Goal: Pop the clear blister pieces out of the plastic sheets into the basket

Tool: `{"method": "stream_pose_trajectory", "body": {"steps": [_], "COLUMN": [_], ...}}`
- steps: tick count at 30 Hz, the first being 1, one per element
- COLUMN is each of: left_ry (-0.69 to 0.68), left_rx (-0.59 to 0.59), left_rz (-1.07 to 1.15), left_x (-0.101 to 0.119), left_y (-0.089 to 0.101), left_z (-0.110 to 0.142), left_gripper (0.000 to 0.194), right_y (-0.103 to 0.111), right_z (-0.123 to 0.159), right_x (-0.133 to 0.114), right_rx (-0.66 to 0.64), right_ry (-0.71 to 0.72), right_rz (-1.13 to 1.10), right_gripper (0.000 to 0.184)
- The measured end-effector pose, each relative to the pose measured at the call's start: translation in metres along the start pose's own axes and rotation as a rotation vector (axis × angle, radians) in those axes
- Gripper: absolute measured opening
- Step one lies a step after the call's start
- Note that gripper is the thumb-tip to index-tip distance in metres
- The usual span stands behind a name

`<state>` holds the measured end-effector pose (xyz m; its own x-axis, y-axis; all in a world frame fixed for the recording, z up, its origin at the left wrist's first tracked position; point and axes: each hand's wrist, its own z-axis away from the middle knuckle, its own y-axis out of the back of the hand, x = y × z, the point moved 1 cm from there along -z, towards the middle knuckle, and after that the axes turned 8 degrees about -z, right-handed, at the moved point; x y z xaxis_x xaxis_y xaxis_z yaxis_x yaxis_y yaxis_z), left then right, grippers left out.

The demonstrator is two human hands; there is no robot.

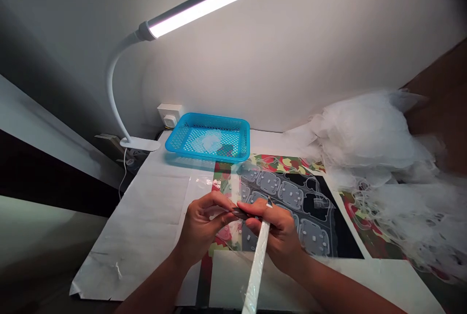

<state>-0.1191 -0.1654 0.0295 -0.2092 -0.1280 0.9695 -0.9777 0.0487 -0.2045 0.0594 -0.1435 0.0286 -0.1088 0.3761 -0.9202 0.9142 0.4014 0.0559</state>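
Observation:
My left hand [204,224] is closed, with thumb and forefinger pinching one end of a small dark flat piece [239,213]. My right hand [282,236] grips the other end between thumb and fingers. It also holds a long white stick-like tool [258,260], seemingly wrapped in clear film, with a dark pointed tip rising above the forefinger. The tool's lower end runs out of view. Beneath and behind the hands lies a sheet of translucent moulded parts [290,194], rounded plates with small raised tabs, on a black backing [348,236]. My hands cover part of the sheet.
A blue perforated basket [207,156] at the back holds translucent pieces [207,142]. Heaps of whitish translucent scrap [368,129] fill the right side. A lit lamp [229,0] arches overhead from a white base [140,144]. White paper [146,236] covers the table's left.

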Motion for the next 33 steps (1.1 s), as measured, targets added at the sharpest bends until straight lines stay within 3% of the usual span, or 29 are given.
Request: {"method": "stream_pose_trajectory", "body": {"steps": [23, 33], "left_ry": [0.050, 0.050], "left_rx": [-0.012, -0.002], "left_rz": [-0.006, -0.069], "left_x": [-0.002, 0.005], "left_y": [0.001, 0.002], "left_z": [0.001, 0.000], "left_gripper": [0.011, 0.013], "right_y": [-0.001, 0.009], "right_z": [0.000, -0.005], "right_x": [-0.002, -0.007], "right_rx": [0.019, -0.050], "right_ry": [-0.010, -0.046], "right_rz": [0.025, 0.117], "right_gripper": [0.025, 0.026]}}
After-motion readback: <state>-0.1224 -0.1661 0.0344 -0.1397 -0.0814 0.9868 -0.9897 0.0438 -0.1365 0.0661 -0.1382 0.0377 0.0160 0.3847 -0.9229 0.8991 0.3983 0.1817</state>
